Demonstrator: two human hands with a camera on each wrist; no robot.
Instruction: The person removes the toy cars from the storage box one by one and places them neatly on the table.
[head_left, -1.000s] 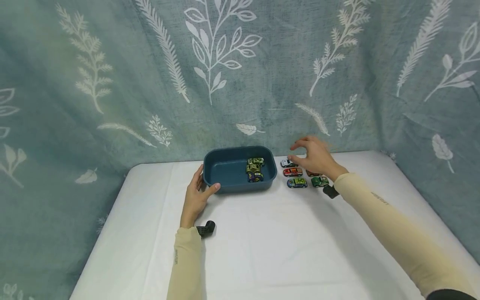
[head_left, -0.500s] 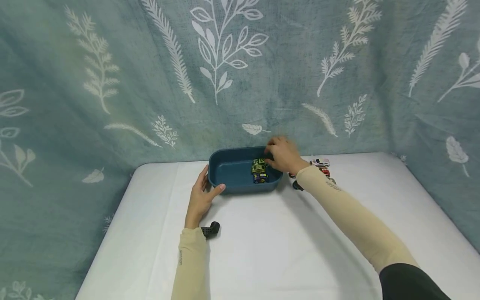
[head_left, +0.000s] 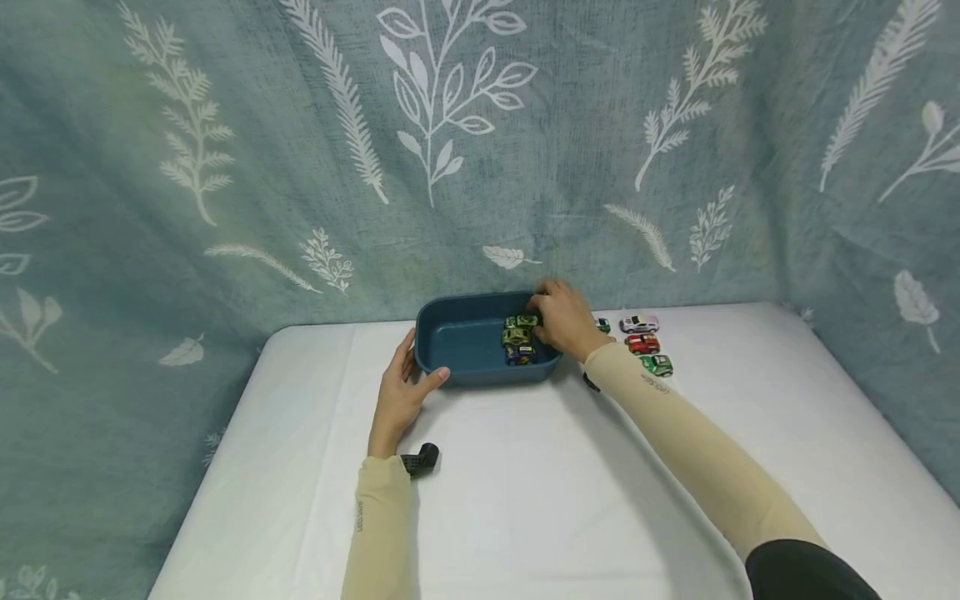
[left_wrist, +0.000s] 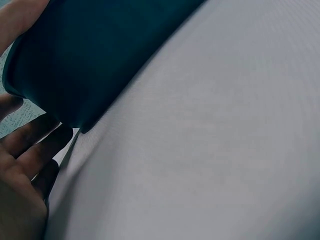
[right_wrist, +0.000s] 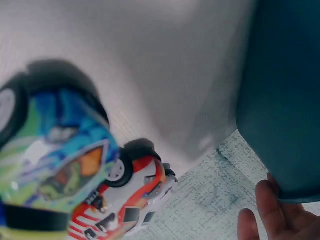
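A dark blue rectangular plastic bin (head_left: pixel 465 308) stands on the white-covered table near its back edge. At the bin's left end, my left hand (head_left: pixel 397 398) grips it, the thumb on the front side and the fingers around the outer end. My right hand (head_left: pixel 566 319) holds the right end near the back corner, thumb over the rim and fingertips (right_wrist: pixel 265 200) along the outside. Inside the bin are a yellow-green toy car (head_left: pixel 521 321), an olive toy car (head_left: pixel 517 335) and a purple toy car (head_left: pixel 521 355), close to the right end.
Right of the bin are several toy cars: a white one (head_left: pixel 640 324), a red one (head_left: pixel 642 343), a green one (head_left: pixel 657 365) and a blue-green one (right_wrist: pixel 60 155). My right arm covers part of that group. A leaf-patterned curtain (head_left: pixel 450 233) hangs directly behind the table (head_left: pixel 525 500).
My right hand has come left from above the loose toy cars to the bin's right end and taken hold there. My left hand keeps its hold. The head view has shifted slightly.
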